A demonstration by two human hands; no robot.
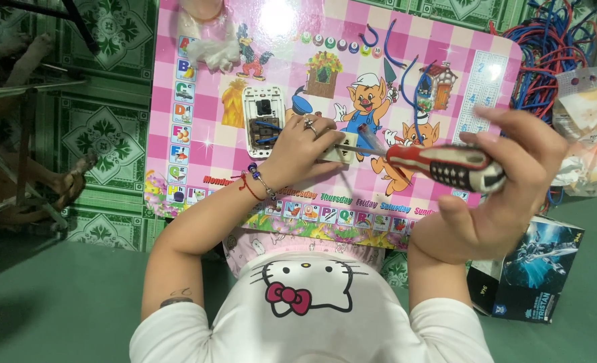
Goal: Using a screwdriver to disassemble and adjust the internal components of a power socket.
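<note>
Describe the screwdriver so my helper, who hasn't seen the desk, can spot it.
On the pink checked cartoon table, look right of centre, in the right hand. The screwdriver has a chunky red, black and white handle, unlike the thin blue wires.

Low kids' table [446,47], pink checked top w/ cartoon pigs, alphabet strip down one side & weekday strip along the near edge. On it: white switch plate [263,121] w/ brown insert & blue wires, approx. centre; small cream socket block [342,149] just beside it; loose blue wire bits [394,47] toward the far edge; crumpled clear plastic [214,48] near the far corner. Table stands on green patterned floor tiles [103,134].
</note>
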